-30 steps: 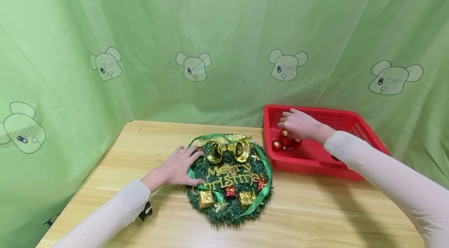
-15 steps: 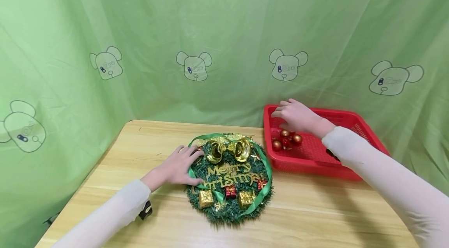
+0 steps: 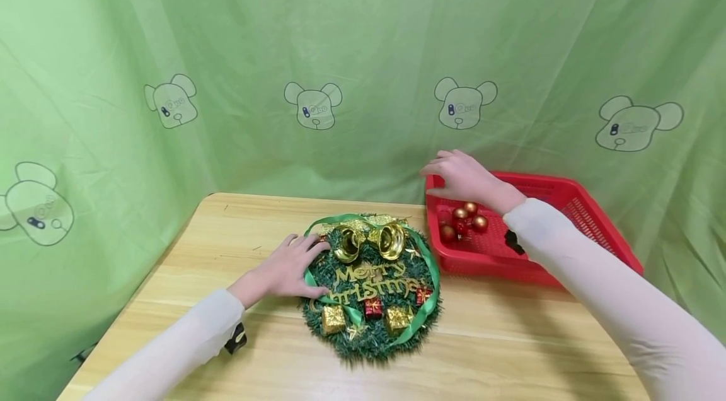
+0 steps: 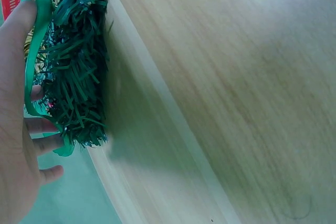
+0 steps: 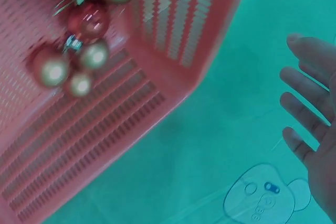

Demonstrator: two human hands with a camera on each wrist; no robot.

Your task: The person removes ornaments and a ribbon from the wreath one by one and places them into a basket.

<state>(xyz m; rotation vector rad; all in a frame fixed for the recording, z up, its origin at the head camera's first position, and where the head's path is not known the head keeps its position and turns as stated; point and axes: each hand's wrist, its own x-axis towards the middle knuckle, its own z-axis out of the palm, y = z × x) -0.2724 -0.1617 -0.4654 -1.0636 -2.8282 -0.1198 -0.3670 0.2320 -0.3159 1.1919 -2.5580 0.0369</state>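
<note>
A round green Christmas wreath lies on the table, with gold bells, "Merry Christmas" lettering, small gift boxes and a loose green ribbon. My left hand rests on its left side, fingers spread; in the left wrist view the fingers reach over the tinsel and ribbon. My right hand is raised over the back left corner of a red basket, holding nothing. Its fingers are extended and apart in the right wrist view. Several gold and red baubles sit in the basket's left part.
The wooden table extends around the wreath and under the basket at the back right. A green curtain printed with bear heads hangs close behind the table's back edge.
My right hand has risen from the baubles and moved left and back over the basket's corner, uncovering more of them. My left hand has stayed on the wreath.
</note>
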